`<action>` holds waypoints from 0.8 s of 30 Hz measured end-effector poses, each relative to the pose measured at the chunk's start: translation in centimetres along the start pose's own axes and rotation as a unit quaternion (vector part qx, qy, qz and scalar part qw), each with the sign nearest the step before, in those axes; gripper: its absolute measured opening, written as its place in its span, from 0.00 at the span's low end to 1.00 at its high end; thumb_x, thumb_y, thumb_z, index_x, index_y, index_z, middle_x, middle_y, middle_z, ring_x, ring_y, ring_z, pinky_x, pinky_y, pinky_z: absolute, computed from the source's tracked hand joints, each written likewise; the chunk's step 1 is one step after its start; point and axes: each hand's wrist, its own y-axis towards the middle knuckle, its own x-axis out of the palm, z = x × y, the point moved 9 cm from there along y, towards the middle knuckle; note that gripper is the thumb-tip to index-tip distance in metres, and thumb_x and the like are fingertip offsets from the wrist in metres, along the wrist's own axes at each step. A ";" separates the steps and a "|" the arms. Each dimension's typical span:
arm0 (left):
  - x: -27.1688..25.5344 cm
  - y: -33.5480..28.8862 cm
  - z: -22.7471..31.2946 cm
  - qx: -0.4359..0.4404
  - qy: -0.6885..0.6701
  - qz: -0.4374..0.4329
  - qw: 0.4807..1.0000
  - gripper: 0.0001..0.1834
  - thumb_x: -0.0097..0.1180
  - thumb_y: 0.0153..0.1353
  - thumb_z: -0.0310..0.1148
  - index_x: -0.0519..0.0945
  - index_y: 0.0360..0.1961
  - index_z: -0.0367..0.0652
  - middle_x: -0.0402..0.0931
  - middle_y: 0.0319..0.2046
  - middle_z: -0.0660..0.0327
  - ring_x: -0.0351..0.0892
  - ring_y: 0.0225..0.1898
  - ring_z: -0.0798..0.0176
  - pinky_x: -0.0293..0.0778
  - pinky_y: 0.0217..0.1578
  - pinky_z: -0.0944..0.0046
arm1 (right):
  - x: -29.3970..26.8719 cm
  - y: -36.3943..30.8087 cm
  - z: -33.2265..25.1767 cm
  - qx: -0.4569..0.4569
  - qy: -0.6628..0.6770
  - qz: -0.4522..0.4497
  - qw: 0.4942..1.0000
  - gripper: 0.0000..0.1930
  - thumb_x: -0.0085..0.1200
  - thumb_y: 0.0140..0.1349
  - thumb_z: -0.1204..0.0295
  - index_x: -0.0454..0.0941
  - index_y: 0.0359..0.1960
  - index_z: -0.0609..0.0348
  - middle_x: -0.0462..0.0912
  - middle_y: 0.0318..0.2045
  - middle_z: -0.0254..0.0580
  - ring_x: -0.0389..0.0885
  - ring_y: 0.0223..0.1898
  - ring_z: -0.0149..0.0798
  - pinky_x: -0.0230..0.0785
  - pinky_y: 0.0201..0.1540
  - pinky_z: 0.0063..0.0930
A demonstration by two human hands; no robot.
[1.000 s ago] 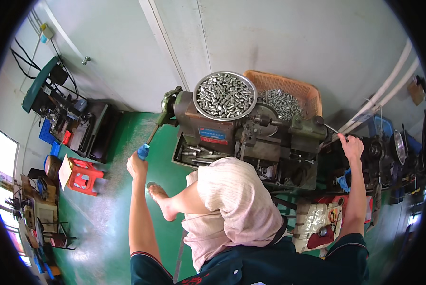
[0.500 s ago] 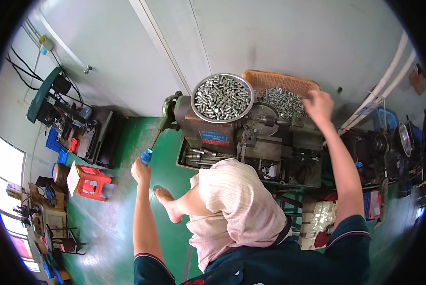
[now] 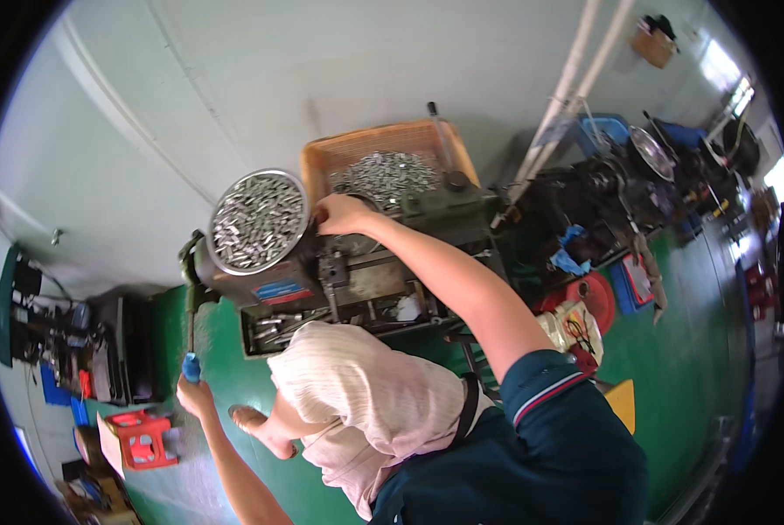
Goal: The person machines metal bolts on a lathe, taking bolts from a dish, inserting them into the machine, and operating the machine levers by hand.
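Note:
My left hand (image 3: pixel 196 396) is closed round the blue-wrapped end of a lever handle (image 3: pixel 190 367), which hangs from the left end of a small bench lathe (image 3: pixel 374 278). Over the lathe's middle, my right hand (image 3: pixel 343 215) has its fingers drawn together just right of a round metal bowl (image 3: pixel 261 223). What those fingertips grip, if anything, is hidden by the hand itself. Small shiny metal pins fill the bowl, which rests on the lathe's headstock. Behind the lathe, an orange plastic basket (image 3: pixel 322 156) holds a pile of similar pins (image 3: pixel 392 175).
A black-knobbed lever (image 3: pixel 441 131) rises at the lathe's right end. Loose tools (image 3: pixel 278 325) lie in its tray. A red stool (image 3: pixel 142 440) stands at lower left, a red tub (image 3: pixel 591 297) at right. Further right is another dark machine (image 3: pixel 597 188).
My right hand has come left from the lathe's right end to beside the bowl, uncovering the black-knobbed lever. My left hand keeps its hold. The whole view has swung to the right.

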 end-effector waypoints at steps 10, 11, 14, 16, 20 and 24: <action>-0.3 -4.0 6.6 -0.018 -0.001 -0.023 1.000 0.17 0.46 0.39 0.25 0.73 0.35 0.39 0.73 0.27 0.45 0.71 0.31 0.43 0.65 0.31 0.50 | -0.5 -0.5 0.5 0.010 0.024 -0.031 0.999 0.12 0.55 0.32 0.70 0.78 0.24 0.56 0.78 0.24 0.43 0.76 0.30 0.42 0.67 0.33 0.30; -0.2 -3.9 6.3 -0.024 0.004 -0.033 0.999 0.16 0.48 0.41 0.28 0.74 0.35 0.41 0.73 0.27 0.47 0.72 0.30 0.44 0.66 0.30 0.50 | -0.5 -0.4 0.3 0.004 0.018 -0.031 0.999 0.12 0.56 0.32 0.70 0.78 0.24 0.56 0.78 0.25 0.43 0.76 0.30 0.42 0.67 0.33 0.30; -0.4 -3.6 5.0 -0.028 0.024 -0.035 0.999 0.15 0.51 0.41 0.31 0.74 0.35 0.42 0.74 0.27 0.49 0.73 0.29 0.45 0.67 0.29 0.51 | -0.4 0.8 -0.9 -0.076 -0.052 -0.023 0.995 0.10 0.55 0.33 0.68 0.77 0.22 0.56 0.78 0.21 0.41 0.76 0.25 0.40 0.67 0.29 0.30; -0.3 -3.7 3.3 -0.026 0.049 -0.037 0.998 0.17 0.51 0.39 0.29 0.74 0.35 0.41 0.74 0.26 0.49 0.73 0.29 0.47 0.68 0.29 0.53 | -2.3 0.6 -0.9 -0.055 -0.062 0.032 0.996 0.09 0.54 0.33 0.69 0.77 0.21 0.54 0.77 0.21 0.42 0.76 0.26 0.42 0.68 0.30 0.31; 0.4 -4.0 5.1 -0.040 0.065 -0.057 0.995 0.17 0.49 0.37 0.26 0.73 0.34 0.41 0.74 0.25 0.49 0.74 0.28 0.47 0.70 0.30 0.54 | -10.5 -3.3 -1.9 -0.001 -0.219 0.353 0.910 0.07 0.54 0.38 0.69 0.74 0.23 0.51 0.74 0.26 0.37 0.68 0.37 0.40 0.58 0.37 0.39; -0.9 -4.3 6.2 -0.069 0.052 -0.034 0.996 0.15 0.49 0.38 0.26 0.73 0.32 0.42 0.73 0.24 0.49 0.73 0.28 0.45 0.69 0.30 0.53 | -10.7 -4.0 -8.2 -0.164 -0.063 0.383 0.907 0.06 0.57 0.39 0.69 0.73 0.19 0.53 0.74 0.23 0.34 0.69 0.32 0.39 0.61 0.33 0.34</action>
